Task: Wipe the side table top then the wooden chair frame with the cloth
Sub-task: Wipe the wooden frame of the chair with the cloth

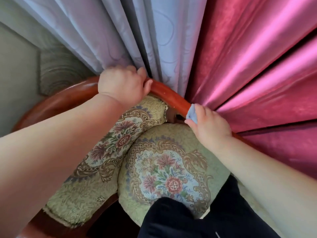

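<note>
Gripping the wooden chair frame (pixel 171 94), the left hand (pixel 121 84) clamps bare wood, the right hand (pixel 211 125) clamps the cloth (pixel 192 113).

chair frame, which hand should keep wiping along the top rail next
Right. The right hand already presses the cloth around the wooden chair frame; the left hand only grips the rail bare.

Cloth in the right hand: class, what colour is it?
Light blue. The cloth shows best in the head view, pressed by the right hand against the wooden chair frame.
</note>
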